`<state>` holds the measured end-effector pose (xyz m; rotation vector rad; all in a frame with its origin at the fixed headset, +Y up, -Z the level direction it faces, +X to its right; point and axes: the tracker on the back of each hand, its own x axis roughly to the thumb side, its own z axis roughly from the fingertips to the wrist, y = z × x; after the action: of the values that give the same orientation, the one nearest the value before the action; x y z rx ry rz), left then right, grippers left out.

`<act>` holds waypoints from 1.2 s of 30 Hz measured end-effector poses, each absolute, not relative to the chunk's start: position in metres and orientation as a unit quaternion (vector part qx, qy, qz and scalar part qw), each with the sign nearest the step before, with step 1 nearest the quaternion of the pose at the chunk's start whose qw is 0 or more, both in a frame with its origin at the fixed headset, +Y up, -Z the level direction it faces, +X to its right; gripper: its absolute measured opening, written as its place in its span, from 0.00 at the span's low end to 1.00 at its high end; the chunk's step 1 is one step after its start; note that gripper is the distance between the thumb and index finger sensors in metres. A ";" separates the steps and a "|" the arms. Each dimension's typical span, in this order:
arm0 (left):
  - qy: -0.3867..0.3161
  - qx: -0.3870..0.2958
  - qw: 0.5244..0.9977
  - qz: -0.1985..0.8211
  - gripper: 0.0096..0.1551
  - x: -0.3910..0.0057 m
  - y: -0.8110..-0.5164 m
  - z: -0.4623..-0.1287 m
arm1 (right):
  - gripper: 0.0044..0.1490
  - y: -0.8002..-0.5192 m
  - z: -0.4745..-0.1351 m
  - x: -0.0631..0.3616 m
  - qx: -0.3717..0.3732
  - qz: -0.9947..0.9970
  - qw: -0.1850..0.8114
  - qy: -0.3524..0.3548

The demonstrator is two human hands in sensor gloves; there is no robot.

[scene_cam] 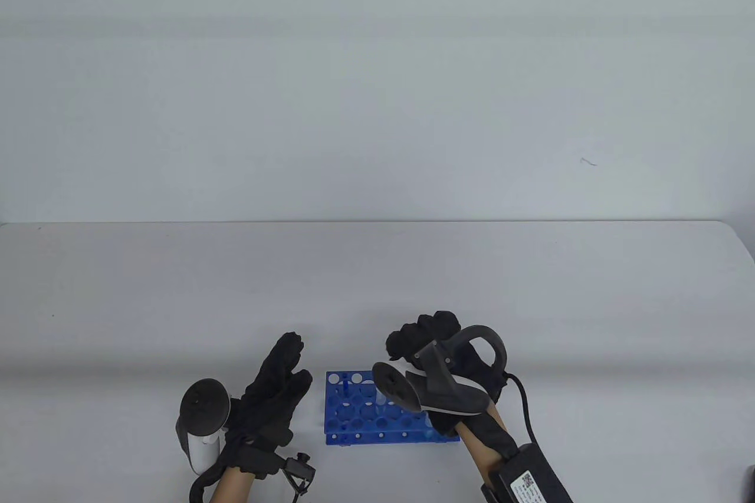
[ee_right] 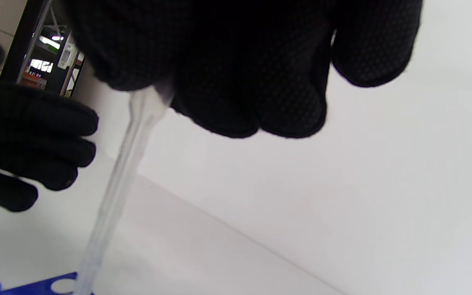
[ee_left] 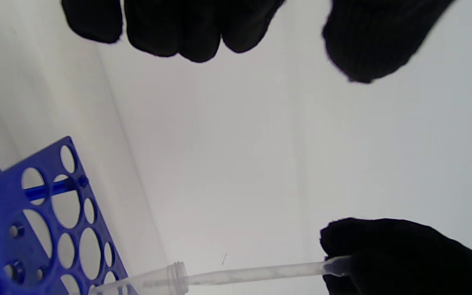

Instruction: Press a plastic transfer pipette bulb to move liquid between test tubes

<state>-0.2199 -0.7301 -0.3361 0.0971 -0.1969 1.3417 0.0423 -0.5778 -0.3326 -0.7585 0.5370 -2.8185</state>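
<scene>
Blue rack point(scene_cam: 377, 414) between hands, near table's point(scene_cam: 377, 291) front edge.

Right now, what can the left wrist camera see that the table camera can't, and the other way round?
Only the left wrist view shows the clear pipette stem running into the mouth of a test tube, with the right hand gripping its upper end.

Only the table view shows the whole layout: both trackers, the table, and the left hand open beside the rack, holding nothing.

Both show the blue test tube rack and both gloved hands.
</scene>
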 end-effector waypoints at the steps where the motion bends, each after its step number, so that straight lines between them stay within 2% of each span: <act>1: -0.091 0.045 0.778 0.620 0.54 -0.220 -0.730 -0.336 | 0.25 -0.573 -0.331 0.046 -0.253 -0.949 0.079 0.172; 8: -0.091 0.045 0.778 0.620 0.54 -0.220 -0.730 -0.336 | 0.29 -0.541 -0.316 0.084 -0.219 -0.963 0.033 0.153; 13: -0.092 0.044 0.779 0.619 0.54 -0.220 -0.730 -0.336 | 0.29 -0.528 -0.309 0.116 -0.167 -0.974 0.028 0.154; 17: -0.093 0.043 0.780 0.618 0.54 -0.219 -0.731 -0.336 | 0.30 -0.524 -0.304 0.138 -0.153 -0.981 -0.002 0.120; 26: -0.094 0.041 0.782 0.615 0.54 -0.218 -0.731 -0.335 | 0.28 -0.533 -0.309 0.133 -0.163 -0.984 0.010 0.071; 36: -0.094 0.040 0.782 0.615 0.54 -0.217 -0.731 -0.335 | 0.25 -0.552 -0.321 0.109 -0.190 -0.979 0.053 0.050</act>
<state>-0.2170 -0.7313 -0.3353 0.0868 -0.2035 1.3289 0.1089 -0.5521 -0.3206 -0.5785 0.1534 -2.9769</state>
